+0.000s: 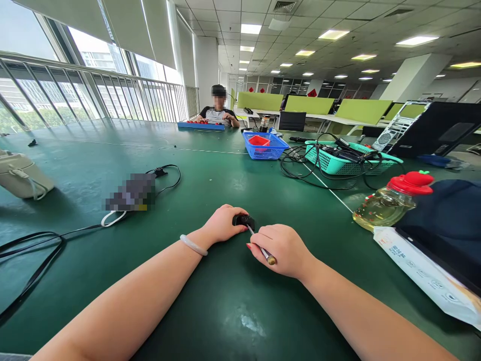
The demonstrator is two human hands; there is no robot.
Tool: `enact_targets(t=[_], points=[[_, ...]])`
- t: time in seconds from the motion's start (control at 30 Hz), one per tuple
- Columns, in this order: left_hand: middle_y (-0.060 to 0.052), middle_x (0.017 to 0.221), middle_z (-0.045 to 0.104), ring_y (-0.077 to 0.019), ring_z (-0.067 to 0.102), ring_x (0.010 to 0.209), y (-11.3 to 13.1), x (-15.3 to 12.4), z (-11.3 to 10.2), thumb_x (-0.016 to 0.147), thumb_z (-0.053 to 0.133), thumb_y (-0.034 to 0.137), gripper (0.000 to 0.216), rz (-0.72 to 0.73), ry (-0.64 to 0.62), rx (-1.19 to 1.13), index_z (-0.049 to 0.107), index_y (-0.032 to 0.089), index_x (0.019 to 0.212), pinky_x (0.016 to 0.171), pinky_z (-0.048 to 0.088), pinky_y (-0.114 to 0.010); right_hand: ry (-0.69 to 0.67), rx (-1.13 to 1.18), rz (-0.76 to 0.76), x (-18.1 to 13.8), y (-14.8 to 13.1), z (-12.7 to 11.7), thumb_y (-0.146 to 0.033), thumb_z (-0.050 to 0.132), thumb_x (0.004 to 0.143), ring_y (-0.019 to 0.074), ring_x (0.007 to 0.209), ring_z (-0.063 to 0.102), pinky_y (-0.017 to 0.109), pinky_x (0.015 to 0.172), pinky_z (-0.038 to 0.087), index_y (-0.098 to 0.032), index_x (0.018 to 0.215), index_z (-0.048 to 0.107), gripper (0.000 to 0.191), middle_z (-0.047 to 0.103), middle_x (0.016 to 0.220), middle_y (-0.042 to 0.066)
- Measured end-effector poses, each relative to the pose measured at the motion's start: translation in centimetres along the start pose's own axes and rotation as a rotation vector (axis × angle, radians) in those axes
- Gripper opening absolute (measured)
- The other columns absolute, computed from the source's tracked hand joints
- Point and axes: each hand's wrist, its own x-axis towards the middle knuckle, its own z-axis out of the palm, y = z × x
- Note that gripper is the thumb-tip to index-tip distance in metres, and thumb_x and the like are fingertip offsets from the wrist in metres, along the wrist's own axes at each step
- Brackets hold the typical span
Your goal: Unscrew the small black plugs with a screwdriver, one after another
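Observation:
My left hand (pixel 224 223) is closed around a small black part (pixel 244 220), steadying it low over the green table (pixel 225 301). What kind of part it is, I cannot make out. In my right hand (pixel 281 249) is a thin metal screwdriver-like tool (pixel 267 256) with a brassy rounded end toward me. Its narrow tip meets the near side of the black part. The fingers of my left hand hide some of the part.
At right stand a red-lidded bottle (pixel 387 204) and a white packet (pixel 424 271). Beyond are a teal basket (pixel 332 165) of cables and a blue basket (pixel 265 150). A corded device (pixel 131 193) lies left, near a beige bag (pixel 22 175). A person (pixel 218 110) sits opposite.

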Motion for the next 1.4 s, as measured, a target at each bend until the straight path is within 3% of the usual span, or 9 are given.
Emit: enact_targets(t=[0.17, 0.43, 0.7, 1.4], points=[[-0.001, 0.108, 0.074, -0.0249, 0.059, 0.108, 0.0, 0.0, 0.0, 0.077, 0.067, 0.028, 0.036, 0.005, 0.001, 0.000, 0.069, 0.027, 0.113, 0.095, 0.049, -0.037, -0.088, -0.047, -0.062, 0.1, -0.4, 0.6, -0.027, 0.050, 0.091, 0.0121, 0.052, 0.042, 0.029, 0.054, 0.025, -0.019, 0.067, 0.059, 0.027, 0.055, 0.062, 0.001], [0.000, 0.110, 0.073, -0.0250, 0.058, 0.108, -0.1, 0.0, 0.1, 0.078, 0.068, 0.032, 0.037, -0.002, -0.004, -0.023, 0.068, 0.027, 0.115, 0.095, 0.048, -0.037, 0.005, 0.016, -0.008, 0.1, 0.7, -0.5, -0.021, 0.049, 0.093, 0.0112, 0.051, 0.041, 0.028, 0.054, 0.027, -0.019, 0.066, 0.059, 0.029, 0.052, 0.057, -0.001], [-0.001, 0.110, 0.073, -0.0256, 0.058, 0.109, -0.1, 0.1, 0.1, 0.078, 0.070, 0.032, 0.039, -0.019, -0.009, -0.015, 0.067, 0.027, 0.116, 0.095, 0.049, -0.038, 0.079, -0.013, -0.057, 0.1, 0.6, -0.6, -0.019, 0.049, 0.092, 0.0112, 0.050, 0.038, 0.027, 0.053, 0.026, -0.019, 0.063, 0.058, 0.030, 0.049, 0.055, -0.002], [-0.002, 0.111, 0.073, -0.0255, 0.060, 0.107, 0.0, 0.1, 0.1, 0.078, 0.070, 0.034, 0.041, -0.006, 0.004, -0.003, 0.067, 0.025, 0.117, 0.095, 0.049, -0.038, 0.054, 0.013, -0.011, -0.1, 1.5, -0.6, -0.019, 0.050, 0.091, 0.0110, 0.050, 0.038, 0.026, 0.052, 0.027, -0.019, 0.064, 0.058, 0.028, 0.050, 0.055, -0.002]])
